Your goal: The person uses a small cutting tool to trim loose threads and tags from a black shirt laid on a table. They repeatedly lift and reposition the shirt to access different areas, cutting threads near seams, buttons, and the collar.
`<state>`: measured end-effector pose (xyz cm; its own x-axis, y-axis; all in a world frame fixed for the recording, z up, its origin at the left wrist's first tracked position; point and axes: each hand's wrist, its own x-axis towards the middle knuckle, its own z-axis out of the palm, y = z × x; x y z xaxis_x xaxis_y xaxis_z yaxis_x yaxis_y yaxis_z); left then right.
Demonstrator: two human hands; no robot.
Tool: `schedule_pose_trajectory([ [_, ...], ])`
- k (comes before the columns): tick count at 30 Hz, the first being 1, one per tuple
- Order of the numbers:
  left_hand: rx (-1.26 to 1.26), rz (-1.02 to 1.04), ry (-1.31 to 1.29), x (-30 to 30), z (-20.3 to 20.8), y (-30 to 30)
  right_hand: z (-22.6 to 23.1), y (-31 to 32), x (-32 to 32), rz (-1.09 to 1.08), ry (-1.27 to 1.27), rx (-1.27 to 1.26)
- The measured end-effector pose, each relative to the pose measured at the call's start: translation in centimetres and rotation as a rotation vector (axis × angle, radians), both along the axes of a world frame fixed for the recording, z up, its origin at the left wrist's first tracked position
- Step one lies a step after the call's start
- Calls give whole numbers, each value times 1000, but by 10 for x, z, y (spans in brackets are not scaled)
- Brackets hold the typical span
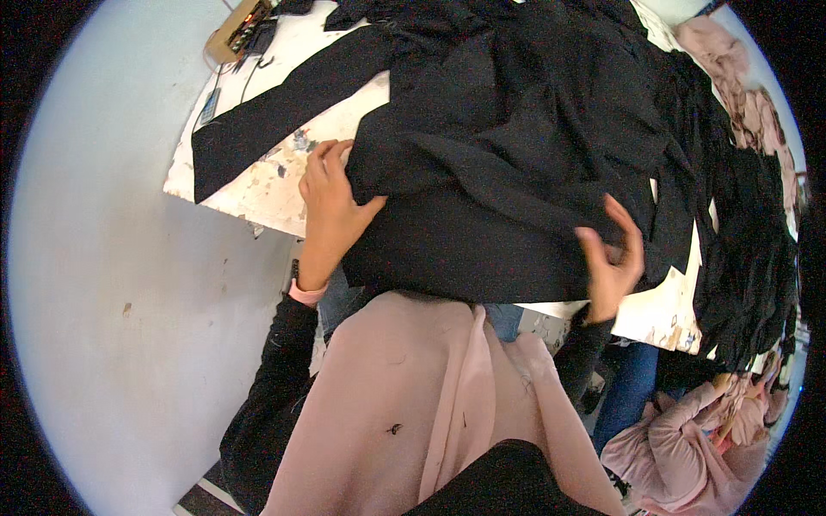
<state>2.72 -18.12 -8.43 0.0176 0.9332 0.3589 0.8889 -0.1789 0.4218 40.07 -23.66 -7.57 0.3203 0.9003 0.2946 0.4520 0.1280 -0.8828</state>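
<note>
A large black garment (482, 232) is spread over the white table, its lower edge hanging over the near side. One long black sleeve (284, 112) stretches out to the left. At the garment's left edge is my left hand (331, 198), its fingers curved and apart, the thumb touching the cloth. I cannot see a firm grip there. My right hand (615, 262) hovers at the near right part of the garment, thumb and fingers spread with nothing between them. It is slightly blurred.
A worn white table (232, 185) bears more black cloth (748, 249) heaped on the right. At its far left stand a tan box (237, 34) with wires and a remote-like device (209, 105). A pale wall (129, 258) runs along the left. Another person in pink (680, 439) is at lower right.
</note>
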Motion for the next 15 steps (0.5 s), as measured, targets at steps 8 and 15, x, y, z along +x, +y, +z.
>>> schedule_pose_trajectory([
  [8, -20, -85, 31, 11, 1, -15, 37, 67, -42, 9, -452, 311],
  [15, -411, -261, -350, -5, 2, -19, 83, 89, 15, -327, -217, 601],
])
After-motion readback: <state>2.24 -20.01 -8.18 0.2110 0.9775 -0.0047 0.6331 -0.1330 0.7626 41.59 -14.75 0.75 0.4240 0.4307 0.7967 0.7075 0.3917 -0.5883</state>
